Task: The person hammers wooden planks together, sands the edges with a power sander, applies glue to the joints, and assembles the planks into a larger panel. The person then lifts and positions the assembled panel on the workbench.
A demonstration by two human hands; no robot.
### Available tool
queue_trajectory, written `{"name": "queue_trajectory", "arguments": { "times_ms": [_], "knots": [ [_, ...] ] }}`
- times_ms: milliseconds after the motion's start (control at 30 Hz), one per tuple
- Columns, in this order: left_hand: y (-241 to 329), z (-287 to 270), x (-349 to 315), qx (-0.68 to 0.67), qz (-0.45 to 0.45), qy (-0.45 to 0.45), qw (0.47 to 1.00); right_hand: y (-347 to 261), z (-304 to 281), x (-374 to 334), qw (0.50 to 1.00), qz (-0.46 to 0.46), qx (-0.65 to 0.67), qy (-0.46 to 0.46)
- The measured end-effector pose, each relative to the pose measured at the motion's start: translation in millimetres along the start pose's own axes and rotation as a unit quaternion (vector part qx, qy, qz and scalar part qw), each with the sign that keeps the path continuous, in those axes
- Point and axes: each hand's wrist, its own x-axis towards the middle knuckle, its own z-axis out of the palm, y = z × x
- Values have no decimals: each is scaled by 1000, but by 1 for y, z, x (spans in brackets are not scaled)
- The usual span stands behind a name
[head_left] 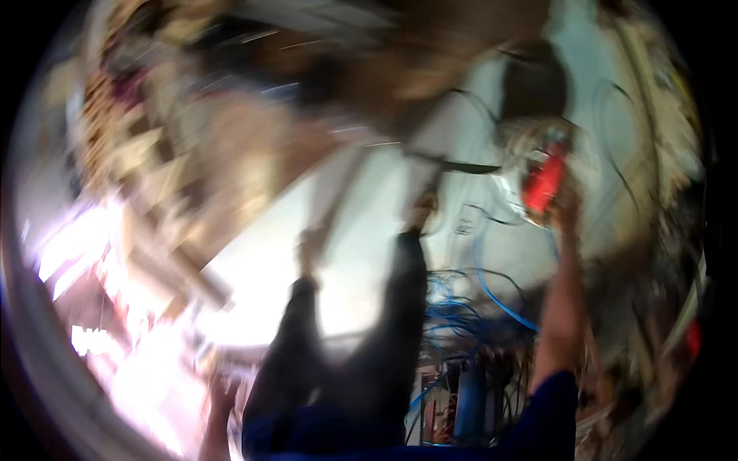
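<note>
The whole view is smeared by motion. On the right, my right hand reaches forward, closed on a red power tool. Pale, rounded parts surround the tool's red body; its exact kind is too blurred to make out. At the lower left, low beside my leg, hangs my left hand. Its fingers are smeared, and I see nothing clear in it.
Blue hose lies coiled on the pale floor, with dark cords near the tool. A blue cylinder stands among equipment by my right arm. Wood pieces are heaped on the left. A dark rounded shape lies beyond the tool.
</note>
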Motion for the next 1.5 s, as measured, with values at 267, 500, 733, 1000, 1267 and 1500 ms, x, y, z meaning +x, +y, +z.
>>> {"name": "queue_trajectory", "arguments": {
  "times_ms": [267, 500, 733, 1000, 1267, 1500],
  "knots": [
    [-28, -18, 53, -254, -47, 144, 955, -136, -27, -203, 941, -66, 94, -317],
    [-37, -140, 258, -411, -119, 330, 841, -649, 20, -419, 897, -324, 21, -301],
    [-52, -138, 333, -614, -89, 207, 757, -742, 121, -490, 908, -306, -130, -257],
    [-73, -140, 210, -824, 43, 159, 542, -759, 28, -574, 912, -190, 53, -361],
    [-31, -316, 217, -766, 199, 156, 591, -976, 117, -601, 837, -163, 181, -490],
    [24, -457, 304, -749, 267, 192, 576, -1069, 188, -538, 842, -181, 227, -455]
  ]
}}
